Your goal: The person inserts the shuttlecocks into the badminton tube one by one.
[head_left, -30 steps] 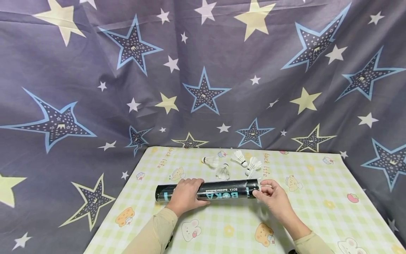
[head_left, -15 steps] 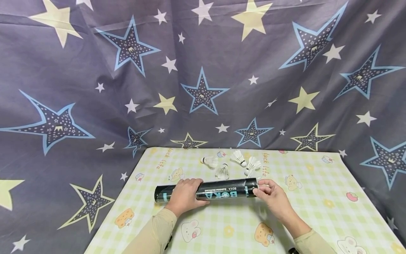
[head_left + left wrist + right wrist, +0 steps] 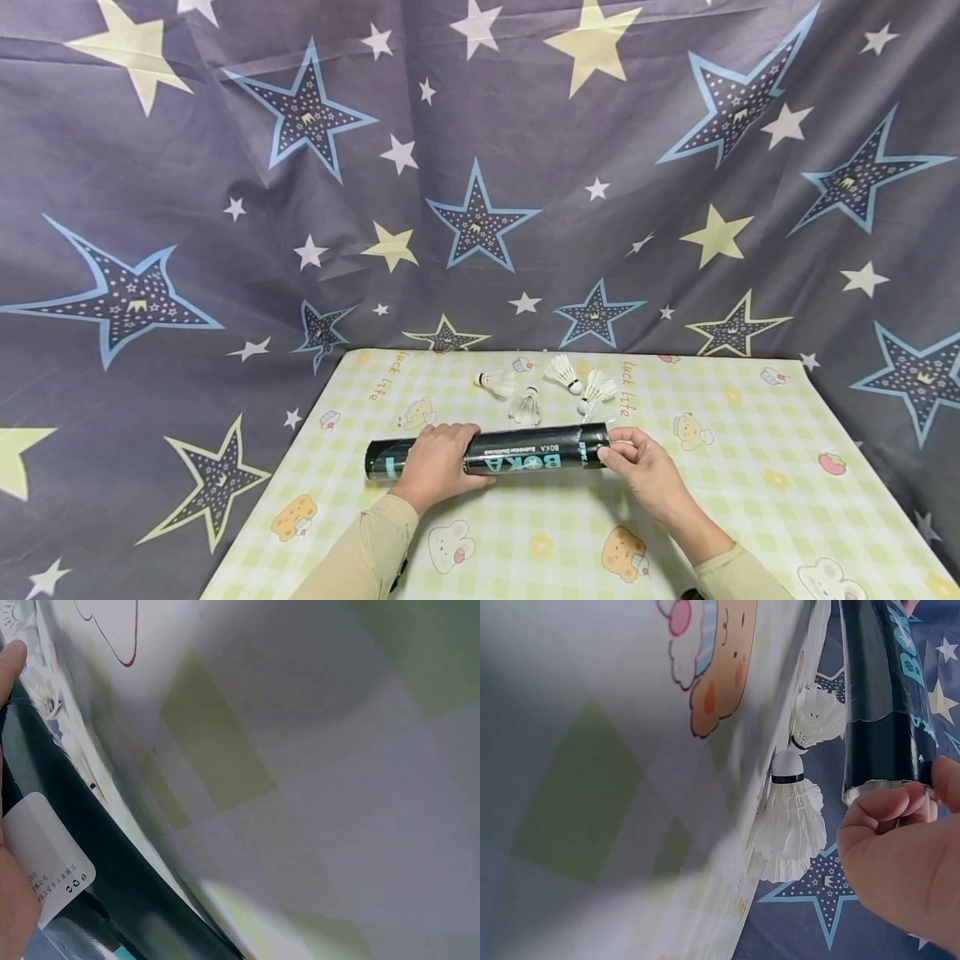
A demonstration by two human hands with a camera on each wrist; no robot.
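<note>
A black shuttlecock tube (image 3: 536, 450) with blue BOKA lettering lies sideways just above the checked cloth in the head view. My left hand (image 3: 437, 467) grips it left of the middle. At its right end is my right hand (image 3: 651, 482), thumb against the outside and curled fingers at the rim. The right wrist view shows this rim as a pale, shiny edge, with my fingers (image 3: 885, 806) hiding the opening. Whether anything sits inside the tube cannot be seen. A white label (image 3: 56, 847) shows on the tube beside my left palm in the left wrist view.
Several white shuttlecocks lie behind the tube: one at the left (image 3: 497, 382), one nearer (image 3: 527, 406), and others to the right (image 3: 597, 392). A patterned cloth (image 3: 360, 550) covers the table. A dark star-printed curtain (image 3: 525, 125) hangs along the back edge.
The head view shifts very slightly. Both hands stay on the tube in nearly the same places, and its right end rises and dips a little.
</note>
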